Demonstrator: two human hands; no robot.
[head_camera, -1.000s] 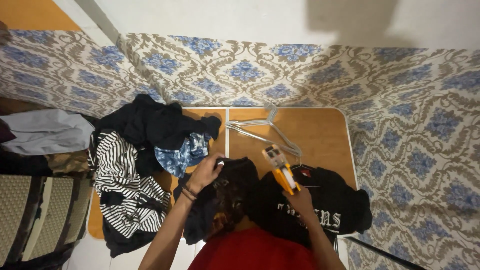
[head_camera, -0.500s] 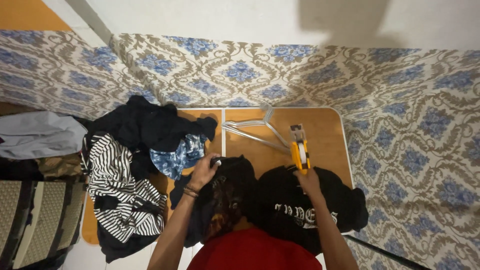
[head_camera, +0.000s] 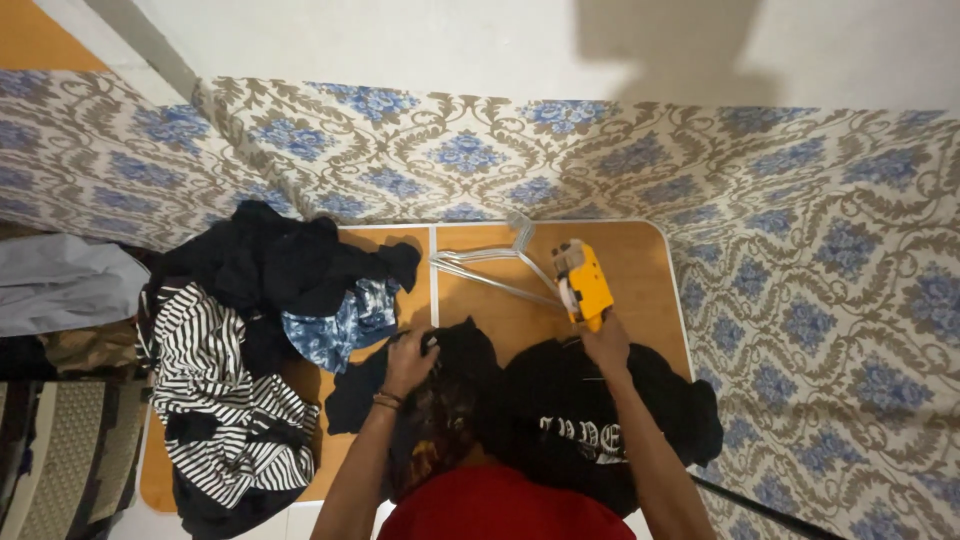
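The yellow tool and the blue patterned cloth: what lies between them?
Pale hangers on the wooden table, between tool and cloth, in the head view.

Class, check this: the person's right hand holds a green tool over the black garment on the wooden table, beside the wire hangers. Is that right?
Not quite: the head view shows the tool is yellow, not green. The right hand does hold it, over the black garment on the wooden table, beside the wire hangers.

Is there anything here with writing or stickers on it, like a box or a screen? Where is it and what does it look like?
Black garment: flat on the wooden table under the right hand; a curved band of white lettering across it.
Yellow device: held by that hand; boxy, with a pale round part on its side.
No boxes, signs or screens show.
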